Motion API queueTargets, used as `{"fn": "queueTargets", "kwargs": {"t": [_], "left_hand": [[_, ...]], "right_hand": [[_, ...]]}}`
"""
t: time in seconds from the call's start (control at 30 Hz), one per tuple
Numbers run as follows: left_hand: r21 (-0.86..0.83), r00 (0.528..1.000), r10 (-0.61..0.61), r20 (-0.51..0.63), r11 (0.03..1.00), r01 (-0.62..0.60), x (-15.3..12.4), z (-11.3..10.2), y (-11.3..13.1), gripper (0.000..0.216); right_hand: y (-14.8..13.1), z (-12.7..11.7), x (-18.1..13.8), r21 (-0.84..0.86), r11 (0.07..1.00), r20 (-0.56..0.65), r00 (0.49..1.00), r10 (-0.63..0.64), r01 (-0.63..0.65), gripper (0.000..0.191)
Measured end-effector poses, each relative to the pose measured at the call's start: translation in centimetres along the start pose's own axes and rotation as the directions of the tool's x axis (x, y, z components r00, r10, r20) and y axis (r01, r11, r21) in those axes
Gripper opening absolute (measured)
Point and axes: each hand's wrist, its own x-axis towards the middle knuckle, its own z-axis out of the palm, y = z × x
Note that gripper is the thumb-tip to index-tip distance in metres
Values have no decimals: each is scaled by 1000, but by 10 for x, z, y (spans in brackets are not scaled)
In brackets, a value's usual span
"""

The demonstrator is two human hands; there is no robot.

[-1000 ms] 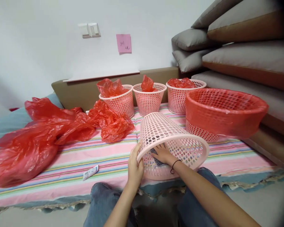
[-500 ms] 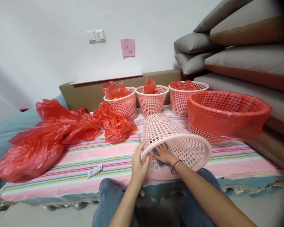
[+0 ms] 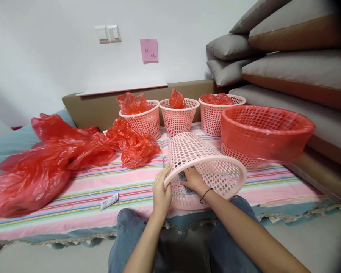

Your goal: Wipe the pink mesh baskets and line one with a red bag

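A pink perforated plastic basket (image 3: 187, 146) lies tipped on its side in front of me, its mouth toward me. My left hand (image 3: 162, 189) grips the rim at its left, thumb on one side and fingers on the other. Inside the mouth, my right hand (image 3: 193, 179) presses a grey cloth (image 3: 187, 185) against the inner wall. Its fingertips are partly hidden, and the cloth shows only around the hand. A dark band circles the right wrist.
Pink baskets (image 3: 179, 120) with red bags inside stand behind. At right is a basket wrapped in red plastic (image 3: 264, 140). Red plastic bags (image 3: 45, 163) lie left on the striped cloth (image 3: 88, 204), near a small white packet (image 3: 109, 201). Grey cushions (image 3: 295, 72) are stacked right.
My right hand has shifted deeper and up along the basket's inside with the grey cloth, its fingers now more curled. The whole view has shifted slightly; my left hand keeps the rim.
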Motion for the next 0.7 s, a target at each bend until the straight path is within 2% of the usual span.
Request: {"fn": "queueTargets", "kwargs": {"t": [0.2,0.33,0.5,0.6,0.7], "left_hand": [[9,1000,-8,-1,1000,8,1,1,1,58],[9,1000,-4,3,1000,4,1,1,1,58],[4,1000,10,17,1000,-10,2,0,1,62],[13,1000,7,22,1000,-7,2,0,1,60],[15,1000,0,22,1000,-1,2,0,0,59]], "right_hand": [[11,-11,8,7,996,2,996,87,-87,53],[16,-18,5,-17,999,19,999,37,-37,43],[0,-15,-6,-122,992,6,1000,23,-22,26],[-11,-11,-9,-181,983,26,1000,16,-11,42],[-15,-11,-9,-218,975,42,998,39,-29,41]]}}
